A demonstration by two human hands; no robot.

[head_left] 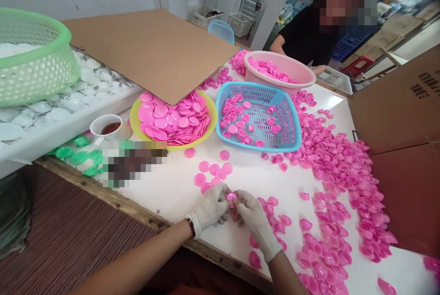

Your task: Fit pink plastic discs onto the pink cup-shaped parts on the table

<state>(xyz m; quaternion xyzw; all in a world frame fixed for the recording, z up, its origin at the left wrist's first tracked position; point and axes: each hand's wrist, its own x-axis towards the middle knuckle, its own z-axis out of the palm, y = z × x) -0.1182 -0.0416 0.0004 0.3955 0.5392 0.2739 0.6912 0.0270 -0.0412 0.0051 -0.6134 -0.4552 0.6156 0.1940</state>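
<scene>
Both my hands wear white gloves and meet near the front edge of the white table [178, 185]. My left hand [210, 208] and my right hand [253, 218] pinch a small pink plastic piece [231, 197] between their fingertips. A few flat pink discs [211, 171] lie just beyond my hands. Pink cup-shaped pieces [338, 180] are heaped along the right side and scattered beside my right wrist.
A yellow plate of pink discs [173, 120], a blue basket [257, 118], a pink basin [280, 72], a cup of dark liquid [109, 127], a green basket [32, 56], green lids [77, 153], cardboard sheet [151, 47] and box [402, 116]. A person in black sits across the table.
</scene>
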